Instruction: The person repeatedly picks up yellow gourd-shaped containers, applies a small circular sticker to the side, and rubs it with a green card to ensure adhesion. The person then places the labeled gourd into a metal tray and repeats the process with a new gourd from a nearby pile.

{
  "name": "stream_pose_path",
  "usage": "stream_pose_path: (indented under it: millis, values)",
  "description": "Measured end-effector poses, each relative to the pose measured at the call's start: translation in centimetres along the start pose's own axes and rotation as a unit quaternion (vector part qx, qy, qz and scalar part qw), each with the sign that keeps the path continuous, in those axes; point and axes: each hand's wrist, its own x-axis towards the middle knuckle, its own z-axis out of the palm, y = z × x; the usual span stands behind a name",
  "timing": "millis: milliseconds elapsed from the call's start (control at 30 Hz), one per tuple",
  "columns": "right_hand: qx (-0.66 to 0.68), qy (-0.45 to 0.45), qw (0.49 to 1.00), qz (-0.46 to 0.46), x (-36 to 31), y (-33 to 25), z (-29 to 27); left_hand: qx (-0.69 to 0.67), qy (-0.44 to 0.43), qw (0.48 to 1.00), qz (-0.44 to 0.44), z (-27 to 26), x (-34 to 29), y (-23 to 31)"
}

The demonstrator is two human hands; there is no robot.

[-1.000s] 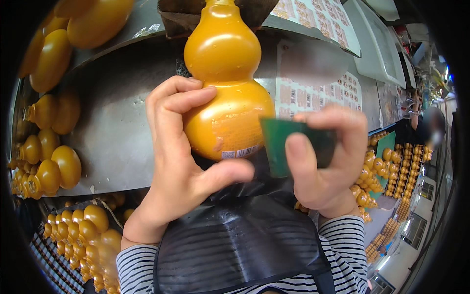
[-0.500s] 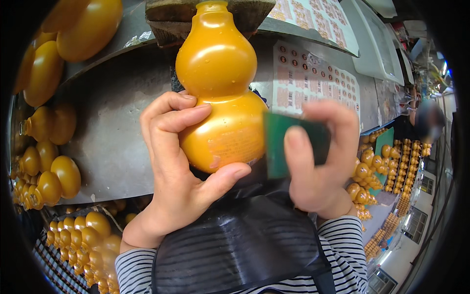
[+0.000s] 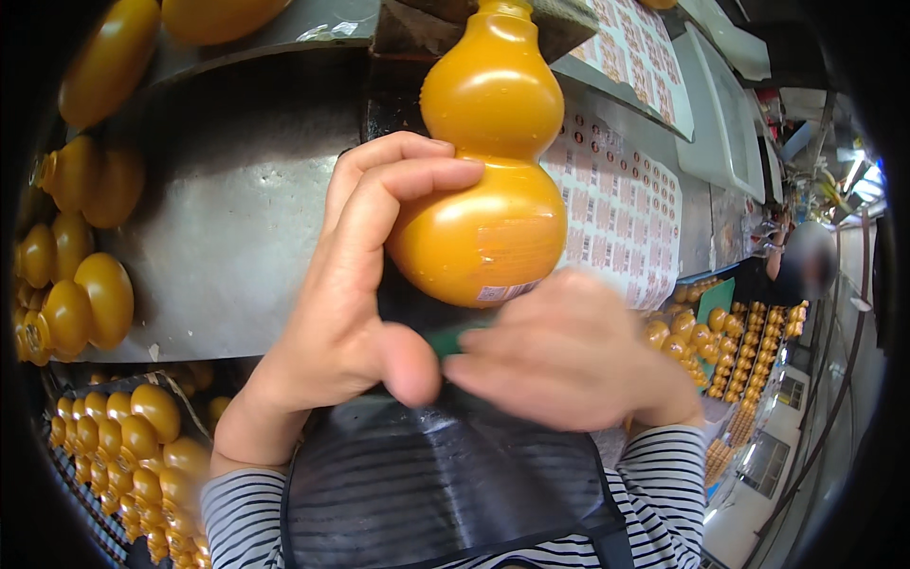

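Gourd bottle (image 3: 483,223) | glossy amber, labelled | left hand (image 3: 341,284) open | right hand (image 3: 569,356) gripping green card (image 3: 447,340)

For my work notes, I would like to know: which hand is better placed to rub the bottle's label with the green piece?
Probably the right hand: it is near the label and seems to hold the green piece, which is mostly hidden. The left hand lies against the bottle.

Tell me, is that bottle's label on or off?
On: a printed label with a barcode shows low on the yellow bottle.
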Motion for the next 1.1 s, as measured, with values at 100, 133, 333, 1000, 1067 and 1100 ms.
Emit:
stream_pose_path:
  millis: [100,133,333,1000,1067,1100]
  values:
    - [0.038,-0.081,0.995,0.033,4.6,3.0,-5.4,0.147,0.006,0.988,0.045,0.0,-0.4,-0.3]
    - [0.039,-0.109,0.993,0.007,6.0,3.9,-6.1,0.158,0.011,0.986,0.044,0.0,-0.4,-0.2]
    - [0.143,-0.344,0.920,-0.121,13.9,4.3,-3.9,0.158,0.067,0.983,0.070,0.7,-0.1,0.4]
    - [-0.077,0.042,0.993,-0.080,3.5,3.2,-1.0,-0.062,0.046,0.997,-0.008,-0.4,-0.5,-0.1]
    - [-0.121,0.114,0.981,-0.100,-0.3,1.1,1.6,-0.061,0.048,0.997,0.001,0.0,-0.3,-0.3]
    - [-0.139,0.142,0.973,-0.119,-1.6,0.5,3.3,-0.054,0.052,0.997,-0.010,0.2,-0.2,-0.1]
